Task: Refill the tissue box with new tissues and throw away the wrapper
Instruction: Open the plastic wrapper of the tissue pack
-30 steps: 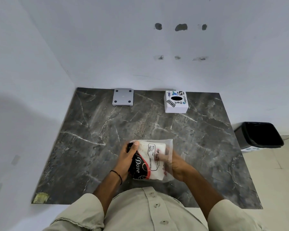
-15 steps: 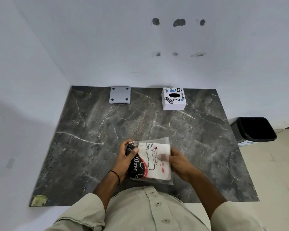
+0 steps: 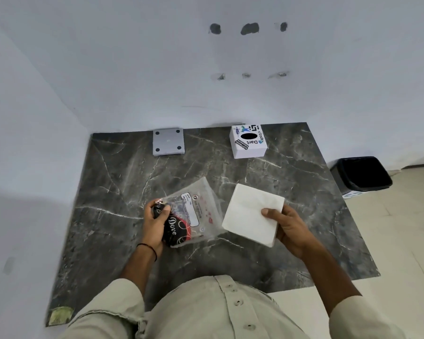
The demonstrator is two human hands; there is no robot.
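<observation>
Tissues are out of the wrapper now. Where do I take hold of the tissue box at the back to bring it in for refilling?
Grip the tissue box across its two plain side walls, coming down from above and in front. It stands free on the table, with its oval slot facing up, so the sides look clear. The right hand holds the tissue stack.

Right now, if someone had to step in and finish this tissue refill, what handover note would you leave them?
Left hand: shut on the emptied wrapper, held just over the table.
Right hand: shut on the tissue stack, out of the wrapper.
Tissue box: at the table's far edge, oval opening up, nothing showing in it.
Bin: on the floor, right of the table.
Done: tissues unwrapped.
Left: load the stack into the box, then drop the wrapper in the bin.
</observation>
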